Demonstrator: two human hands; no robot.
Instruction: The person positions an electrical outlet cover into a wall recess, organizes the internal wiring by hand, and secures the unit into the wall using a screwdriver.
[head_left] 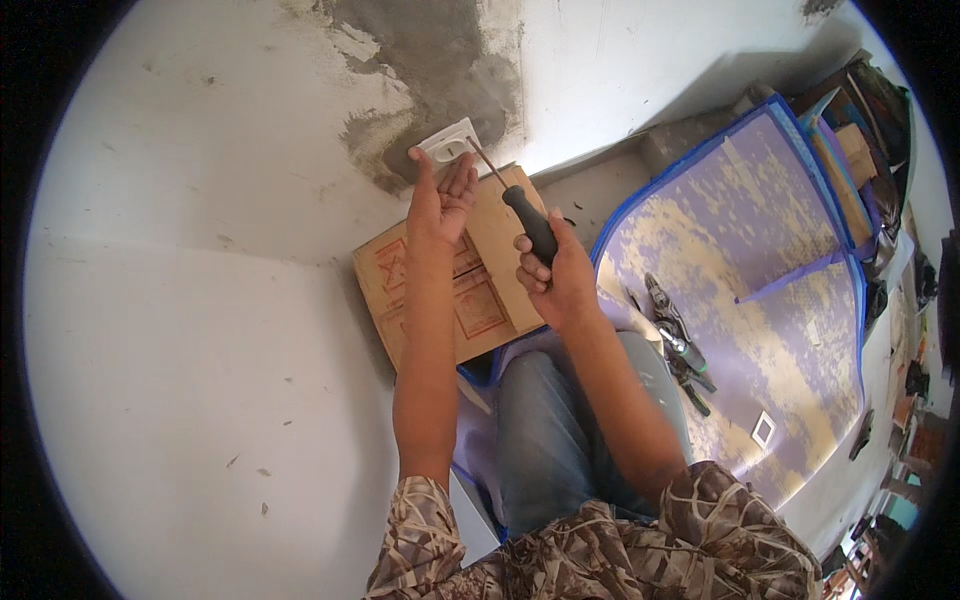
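Note:
A white wall socket [449, 148] sits against a grey patch of bare plaster, tilted in view. My left hand [441, 207] is at its lower edge, palm toward me. The thumb presses the socket's left corner, and the bent fingers cover part of its lower right side. In my right hand [562, 272] is a screwdriver [529, 222] with a dark handle, its fingers wrapped round the grip. The thin shaft slants up to the left, and its tip meets the socket's right part.
Below the socket stands a cardboard box [492, 312] with red print. To the right lies a worn purple and yellow mat [700, 215] with blue edging. Pliers and other tools [678, 335] lie on it, near a white square frame [763, 430]. Piled goods [850, 150] stand at the far right.

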